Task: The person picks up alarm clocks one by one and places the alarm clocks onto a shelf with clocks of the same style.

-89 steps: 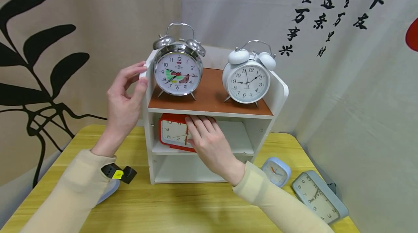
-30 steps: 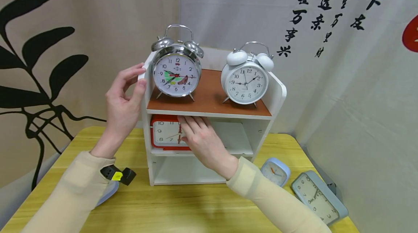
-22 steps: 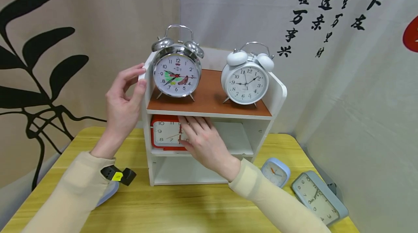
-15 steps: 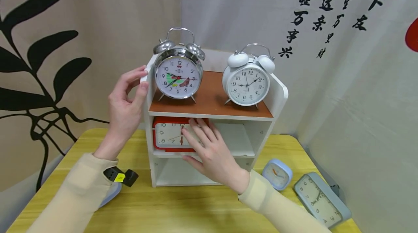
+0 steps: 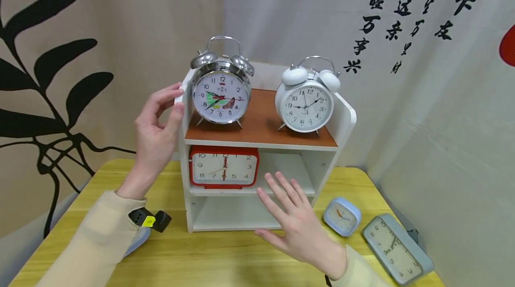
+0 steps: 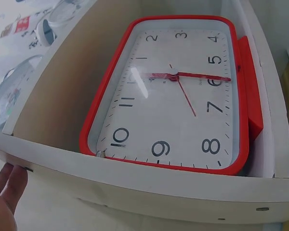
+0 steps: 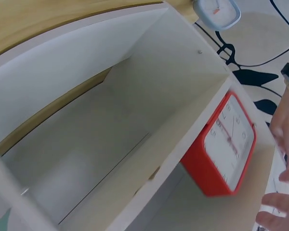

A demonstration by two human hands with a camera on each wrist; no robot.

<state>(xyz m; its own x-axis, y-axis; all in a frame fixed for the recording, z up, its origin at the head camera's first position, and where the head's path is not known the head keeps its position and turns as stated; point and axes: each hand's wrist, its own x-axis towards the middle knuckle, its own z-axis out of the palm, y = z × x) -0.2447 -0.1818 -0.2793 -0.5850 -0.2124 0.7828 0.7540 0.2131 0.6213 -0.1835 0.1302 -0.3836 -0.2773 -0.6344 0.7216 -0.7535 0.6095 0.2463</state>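
Red clock: the red clock point(image 5: 224, 167) is seated upright on the middle shelf point(image 5: 286, 175), at its left end, with the face turned outward; its base is set close to the shelf's front edge.

Just changed: the red clock is now left untouched, the touch of the right hand on its top and face being given up; it is also found farther left and squarer to the front than earlier.

Right hand: the right hand point(image 5: 299, 226) is held clear in front of the shelf unit point(image 5: 249, 230), fingers spread and straight, with nothing gripped.

Left hand: the front edge of the left side panel point(image 5: 179, 95) is pinched near its top between the thumb and fingers of the left hand point(image 5: 154, 137).

What is meant: the red clock is judged to be supported by the shelf alone, and its positioning seems complete.

Top shelf: a silver clock point(image 5: 221, 94) and a white clock point(image 5: 307, 106) are stood apart on the brown surface.

Desk: a small blue clock point(image 5: 342, 216) and a grey-green clock point(image 5: 397, 249) are placed at the right of the desk point(image 5: 193, 264); a bluish object point(image 5: 138, 240) is mostly hidden by the left sleeve point(image 5: 96, 238), so its kind cannot be told.
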